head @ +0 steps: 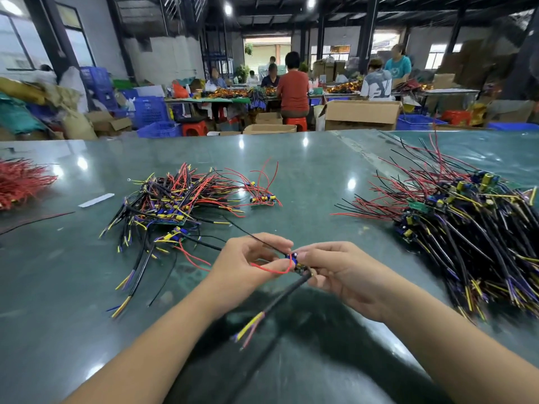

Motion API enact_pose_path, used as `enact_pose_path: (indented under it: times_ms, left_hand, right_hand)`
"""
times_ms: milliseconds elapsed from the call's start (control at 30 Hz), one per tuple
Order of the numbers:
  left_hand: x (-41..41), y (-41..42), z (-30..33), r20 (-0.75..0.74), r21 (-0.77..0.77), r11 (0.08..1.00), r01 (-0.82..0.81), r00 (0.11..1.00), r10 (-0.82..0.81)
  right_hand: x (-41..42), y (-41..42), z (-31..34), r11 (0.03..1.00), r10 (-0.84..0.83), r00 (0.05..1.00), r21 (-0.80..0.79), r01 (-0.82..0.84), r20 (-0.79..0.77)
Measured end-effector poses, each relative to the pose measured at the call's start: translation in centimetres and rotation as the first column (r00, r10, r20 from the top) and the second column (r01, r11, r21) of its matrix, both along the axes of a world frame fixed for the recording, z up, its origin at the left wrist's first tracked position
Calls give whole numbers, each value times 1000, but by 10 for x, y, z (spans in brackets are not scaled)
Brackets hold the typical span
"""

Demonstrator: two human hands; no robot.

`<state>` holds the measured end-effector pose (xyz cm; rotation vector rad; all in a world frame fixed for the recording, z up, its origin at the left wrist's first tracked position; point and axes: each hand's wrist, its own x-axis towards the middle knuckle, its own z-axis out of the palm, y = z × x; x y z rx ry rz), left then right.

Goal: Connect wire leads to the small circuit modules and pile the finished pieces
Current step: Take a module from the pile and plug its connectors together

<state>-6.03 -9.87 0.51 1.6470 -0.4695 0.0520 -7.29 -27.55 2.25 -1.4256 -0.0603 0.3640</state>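
Held at centre, just above the table (pixel 262 158): one small circuit module (pixel 295 261), pinched betw. both hands so board stays steady while leads are worked. Left hand (pixel 248 262): fingers curled, thumb and forefinger closing on a red wire (pixel 269 269) that loops under the module, prob. being fed to its connection point; exact contact too small to confirm. Right hand (pixel 341 272): fingers curled round the module's right edge, gripping it and acting as the fixed support. Thick black cable (pixel 280 301) runs from the module down toward the viewer, its yellow, purple and red ends hanging free; thin black wire (pixel 250 237) leads up and left from the module. Large pile (pixel 466 228) at right, near the right hand: modules w/ red and black leads and black cables, placed for easy reach. Smaller pile (pixel 175 199) ahead-left, similar pieces, loosely heaped; which pile is stock and which is finished work cannot be told from this view. Bundle of red wires (pixel 23 182) at far left edge, well apart. White strip (pixel 96 200) lies flat betw. bundle and smaller pile. Other workers seated at benches in background.
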Motion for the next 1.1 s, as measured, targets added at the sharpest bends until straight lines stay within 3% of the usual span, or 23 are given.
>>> enact_pose_path:
  times_ms: [200, 367, 533, 700, 1100]
  left_hand:
    - [-3, 2, 0, 27, 13, 999, 51, 998, -52]
    - [-8, 1, 4, 217, 204, 977, -63, 976, 18]
    - [-7, -2, 10, 79, 0, 986, -164, 983, 164]
    - [-6, -4, 12, -48, -75, 978, -192, 981, 189]
    - [9, 15, 19, -81, -238, 871, -429, 903, 423]
  right_hand:
    - [-3, 0, 2, 1000, 11, 999, 15, -12, 38]
    - [-8, 9, 0, 998, 57, 994, -32, -54, 93]
    - [-7, 9, 0, 998, 68, 975, -32, -62, 212]
    - [-4, 5, 2, 989, 88, 947, -142, -45, 310]
    - [-3, -3, 4, 951, 217, 922, -283, -125, 321]
